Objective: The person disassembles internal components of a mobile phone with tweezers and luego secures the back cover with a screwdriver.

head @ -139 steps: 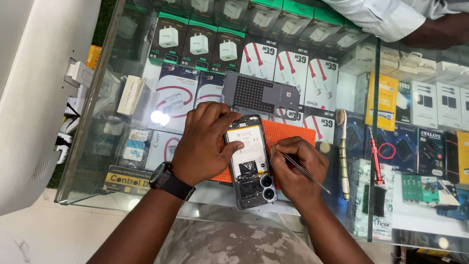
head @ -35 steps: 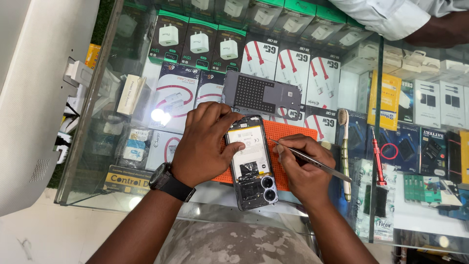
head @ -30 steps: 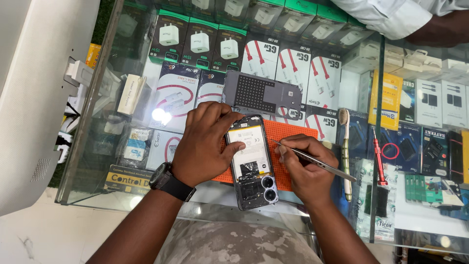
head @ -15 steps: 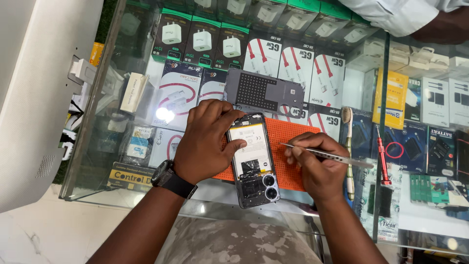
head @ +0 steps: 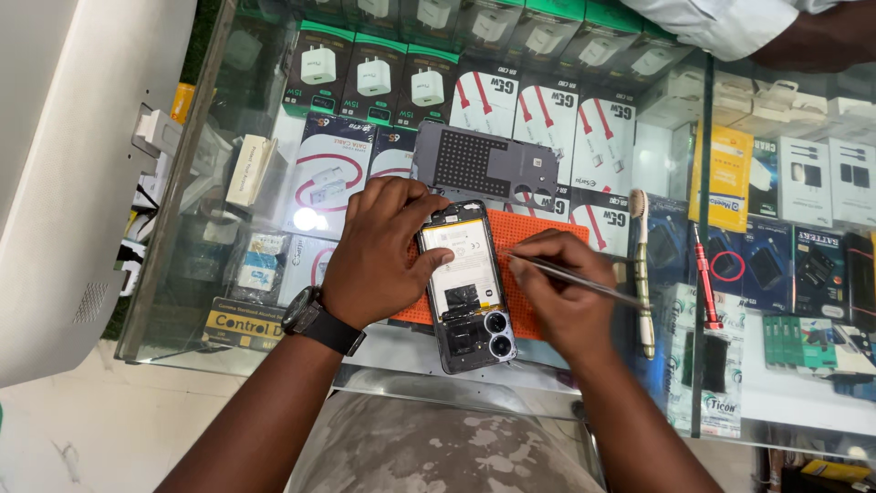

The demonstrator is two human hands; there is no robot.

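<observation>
Opened phone, back removed, on orange mat at the glass counter's near edge.
Left hand clamps its frame; right hand pinches tweezers; steady, shallow tip advised.

You are looking down through a glass worktop that doubles as a display case, its shelf below packed with boxed chargers toward 12 o'clock and cable boxes toward 2 o'clock. At 9 o'clock a white moulded panel slants along the case's edge, and pale, scuffed floor fills 7 o'clock. A bright lamp reflection sits on the glass left of centre.
</observation>
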